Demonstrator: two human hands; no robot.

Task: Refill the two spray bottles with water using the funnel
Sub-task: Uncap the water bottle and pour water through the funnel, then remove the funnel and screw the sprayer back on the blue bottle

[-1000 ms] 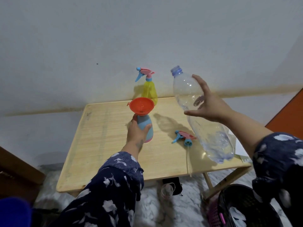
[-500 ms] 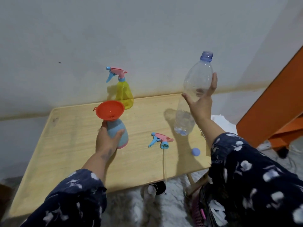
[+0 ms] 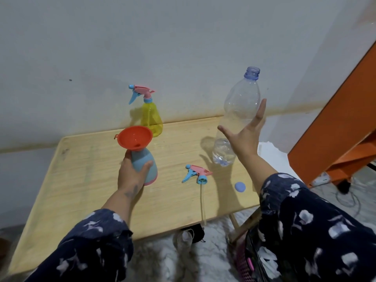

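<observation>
Water bottle (image 3: 240, 119): tilted at frame centre a second ago, now upright at right of centre, base on the counter (image 3: 81, 180).
Right hand (image 3: 244, 137): fingers now spread straight, grip released.
Bottle cap (image 3: 240, 187): now visible at lower right of centre, unseen a second ago.

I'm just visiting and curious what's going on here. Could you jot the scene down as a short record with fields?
left hand: grips the blue spray bottle
funnel: orange, seated in that bottle's neck
right hand: fingers spread, against the clear water bottle
water bottle: upright, uncapped, a little water at the bottom
bottle cap: on the table
loose sprayer head: lying on the table
yellow spray bottle: sprayer on, near the wall
</observation>
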